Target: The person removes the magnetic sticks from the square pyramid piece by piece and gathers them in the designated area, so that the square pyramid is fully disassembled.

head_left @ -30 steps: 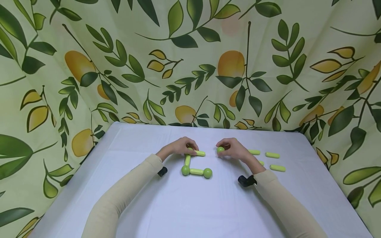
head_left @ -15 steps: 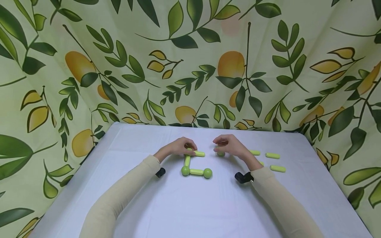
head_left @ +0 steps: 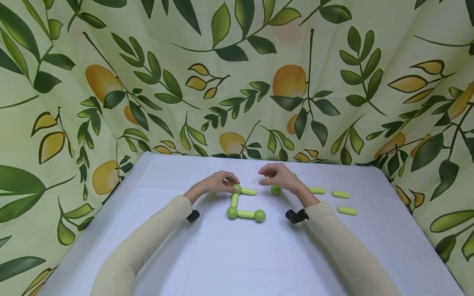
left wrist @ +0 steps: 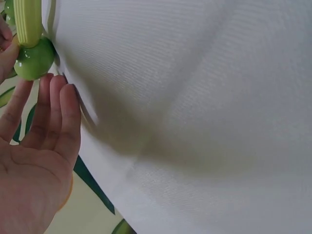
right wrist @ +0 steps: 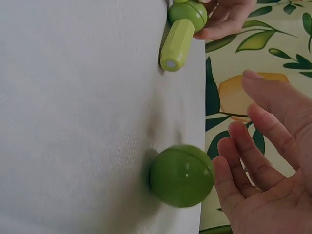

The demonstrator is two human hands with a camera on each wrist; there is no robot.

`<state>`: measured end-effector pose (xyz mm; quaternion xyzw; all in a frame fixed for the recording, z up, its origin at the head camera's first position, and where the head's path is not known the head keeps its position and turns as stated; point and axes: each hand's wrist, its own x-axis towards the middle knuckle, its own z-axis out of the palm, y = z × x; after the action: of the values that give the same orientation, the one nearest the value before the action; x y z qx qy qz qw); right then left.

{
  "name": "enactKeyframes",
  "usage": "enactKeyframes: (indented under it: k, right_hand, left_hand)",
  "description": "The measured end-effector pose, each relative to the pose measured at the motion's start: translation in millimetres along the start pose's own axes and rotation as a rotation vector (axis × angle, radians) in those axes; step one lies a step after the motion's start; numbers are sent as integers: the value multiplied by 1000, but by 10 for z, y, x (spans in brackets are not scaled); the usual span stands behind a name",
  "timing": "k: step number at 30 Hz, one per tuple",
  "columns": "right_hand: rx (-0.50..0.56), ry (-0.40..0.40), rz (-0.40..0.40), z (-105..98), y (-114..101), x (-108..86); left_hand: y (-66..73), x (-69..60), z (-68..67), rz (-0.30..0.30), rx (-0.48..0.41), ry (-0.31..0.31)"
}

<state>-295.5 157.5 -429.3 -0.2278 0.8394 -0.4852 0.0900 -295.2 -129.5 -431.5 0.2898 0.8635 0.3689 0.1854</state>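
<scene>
My left hand (head_left: 218, 182) is at the far-left corner of a joined shape made of green balls and light green rods. Its thumb and fingertips lie against the corner ball (left wrist: 35, 61), the fingers fairly straight. From that ball one rod (head_left: 248, 192) points right with a free end, and another rod (head_left: 235, 200) runs down to a second ball (head_left: 231, 212). A third rod (head_left: 246, 214) joins that to an end ball (head_left: 260, 216). My right hand (head_left: 280, 176) hovers with spread fingers beside a loose ball (right wrist: 182, 175), which sits on the cloth.
Right of my right hand lie loose rods (head_left: 340, 194), partly behind the wrist. Another ball (head_left: 294, 175) shows just behind that hand. A white cloth (head_left: 229, 250) covers the table, and a leaf-patterned curtain (head_left: 252, 102) hangs behind it.
My right hand has let go of the loose ball and moved slightly left and up. My left hand has drawn back left from the far rod, uncovering the corner ball.
</scene>
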Motion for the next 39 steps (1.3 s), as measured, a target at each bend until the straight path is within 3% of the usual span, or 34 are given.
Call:
enactKeyframes:
  k: [8,16,23,39]
  right_hand:
    - [30,-63,-115,153,-6,154]
    - [-19,-171,-125,342,-95,309]
    - [-28,-250,-78,475,-116,357]
    - [-54,-236,-53,518,-30,357]
  left_hand:
    - [-41,-23,12,16,-5,26]
    - [-41,-25,28,26,5,29]
    - [-31,-22,23,13,12,21]
    - [-60,-47,17,-8,-41,25]
